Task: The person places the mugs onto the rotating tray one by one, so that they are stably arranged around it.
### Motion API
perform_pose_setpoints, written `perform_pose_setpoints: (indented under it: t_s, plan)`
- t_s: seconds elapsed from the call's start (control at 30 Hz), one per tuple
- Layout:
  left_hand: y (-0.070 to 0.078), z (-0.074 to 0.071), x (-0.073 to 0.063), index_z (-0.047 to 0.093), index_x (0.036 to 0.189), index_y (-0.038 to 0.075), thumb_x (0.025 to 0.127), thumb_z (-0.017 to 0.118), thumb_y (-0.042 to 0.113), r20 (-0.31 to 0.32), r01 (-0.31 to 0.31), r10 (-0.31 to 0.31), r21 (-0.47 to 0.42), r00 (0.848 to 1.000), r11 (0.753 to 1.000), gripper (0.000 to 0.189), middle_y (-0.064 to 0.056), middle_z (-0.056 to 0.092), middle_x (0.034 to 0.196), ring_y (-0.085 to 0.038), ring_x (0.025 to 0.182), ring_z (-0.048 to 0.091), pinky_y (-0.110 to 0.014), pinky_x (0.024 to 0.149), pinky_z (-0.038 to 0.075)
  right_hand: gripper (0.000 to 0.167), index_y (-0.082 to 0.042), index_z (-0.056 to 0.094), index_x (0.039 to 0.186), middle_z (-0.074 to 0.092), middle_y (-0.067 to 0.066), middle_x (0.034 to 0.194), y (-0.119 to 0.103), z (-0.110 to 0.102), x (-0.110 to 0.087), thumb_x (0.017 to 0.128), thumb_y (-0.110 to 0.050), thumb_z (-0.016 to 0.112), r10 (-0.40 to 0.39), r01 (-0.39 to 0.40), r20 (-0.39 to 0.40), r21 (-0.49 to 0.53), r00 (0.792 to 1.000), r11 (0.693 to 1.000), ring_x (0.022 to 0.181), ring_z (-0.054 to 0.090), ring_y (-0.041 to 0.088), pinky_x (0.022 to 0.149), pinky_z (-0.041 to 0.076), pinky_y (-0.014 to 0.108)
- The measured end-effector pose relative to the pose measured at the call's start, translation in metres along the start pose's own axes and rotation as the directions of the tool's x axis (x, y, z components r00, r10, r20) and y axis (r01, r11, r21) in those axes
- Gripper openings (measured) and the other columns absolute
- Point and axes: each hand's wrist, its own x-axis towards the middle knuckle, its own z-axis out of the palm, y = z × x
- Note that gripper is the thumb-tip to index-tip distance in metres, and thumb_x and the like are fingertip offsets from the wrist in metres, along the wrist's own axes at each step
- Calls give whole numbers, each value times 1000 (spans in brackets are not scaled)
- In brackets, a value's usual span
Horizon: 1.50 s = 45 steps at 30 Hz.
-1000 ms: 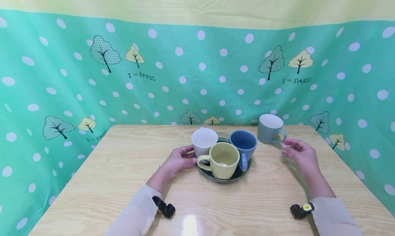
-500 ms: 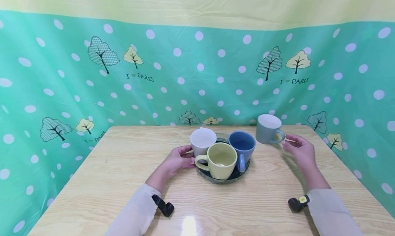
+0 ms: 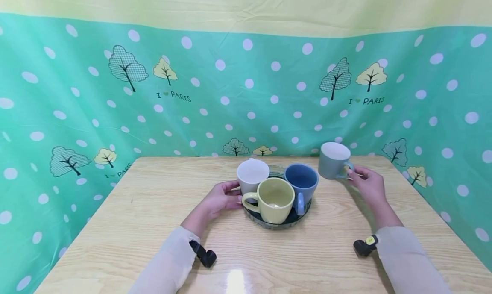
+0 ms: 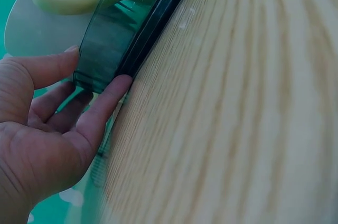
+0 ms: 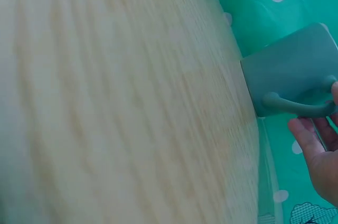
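Note:
My left hand [image 3: 221, 199] holds the left edge of a round, see-through dark tray [image 3: 265, 224]. In the left wrist view the thumb lies against the tray's wall [image 4: 105, 44] and a fingertip sits low by its base. Three mugs stand upright on the tray: a white mug [image 3: 250, 185] at back left, a yellow mug [image 3: 274, 213] in front, and a blue mug [image 3: 307, 193] at right. Off the tray, at back right, a grey-green mug [image 3: 328, 166] stands on the table. My right hand [image 3: 369, 186] pinches its handle; some fingers are cut off in the right wrist view.
The wooden table [image 3: 165, 234] ends at a green dotted curtain [image 3: 192, 127] behind and at both sides. The grey-green mug is close to the table's back edge. A black wrist camera [image 3: 203, 254] is strapped on each light sleeve.
My right hand has moved slightly left, from the handle's outer side to pinching it. The left hand stays at the tray. The mugs keep their places; the whole view has shifted a little.

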Motion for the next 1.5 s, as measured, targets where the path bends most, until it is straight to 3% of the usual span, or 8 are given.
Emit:
perform_pose_setpoints:
  t_s: [0.27, 0.53, 0.73, 1.0, 1.17, 1.33, 1.5]
  plan:
    - [1, -3, 5, 35, 146, -5, 86, 62, -13, 24, 2, -2, 28, 1000, 1000, 67, -29, 40, 145, -39, 122, 53, -45, 91, 57, 55, 1, 46, 141, 54, 4, 121, 0, 2, 5, 98, -31, 58, 12, -10, -25, 75, 1000, 997, 109, 59, 15, 91, 54, 28]
    - [3, -5, 7, 38, 145, -5, 86, 60, -14, 16, 0, -1, 30, 1000, 1000, 63, -26, 41, 146, -37, 123, 54, -44, 92, 56, 54, 3, 48, 138, 59, -13, 100, -1, 4, 9, 97, -30, 61, 2, 2, -53, 85, 999, 996, 91, 62, 0, 86, 56, 25]
    - [3, -4, 12, 41, 143, -6, 90, 56, -13, -22, -7, 8, 49, 1000, 999, 56, -25, 39, 148, -35, 115, 59, -44, 90, 57, 56, 5, 50, 136, 60, -17, 94, -3, 3, 8, 95, -32, 62, -4, 8, -46, 76, 999, 997, 89, 63, -1, 86, 56, 25]
    - [-2, -5, 20, 48, 139, -3, 95, 59, 0, -107, -6, 17, 101, 994, 995, 45, -23, 51, 138, -29, 99, 66, -41, 81, 61, 57, 9, 50, 132, 66, -15, 90, -7, 4, 8, 94, -31, 64, 0, 5, -42, 127, 999, 992, 88, 65, 3, 85, 57, 25]
    - [-2, -4, 22, 53, 136, -2, 96, 58, 2, -150, -9, 26, 109, 988, 994, 41, -22, 53, 137, -28, 98, 67, -40, 80, 61, 56, 8, 50, 133, 65, -15, 91, -8, 5, 8, 96, -32, 62, 3, 2, -43, 102, 999, 995, 89, 64, 1, 86, 57, 26]
    - [-3, -4, 21, 53, 136, -1, 96, 59, 3, -150, -23, 35, 76, 988, 997, 40, -21, 54, 136, -32, 101, 67, -40, 84, 60, 52, 6, 51, 134, 64, -9, 96, -10, 7, 8, 98, -31, 58, 22, -19, -54, 56, 998, 998, 90, 62, 1, 90, 56, 30]
    - [-4, -5, 17, 50, 136, -6, 94, 59, -1, -122, -51, 55, 32, 991, 998, 43, -24, 55, 133, -33, 105, 65, -42, 88, 58, 48, 6, 52, 133, 65, 6, 107, -15, 9, 7, 99, -28, 57, 53, -51, -74, 31, 996, 998, 91, 63, 5, 90, 56, 31]
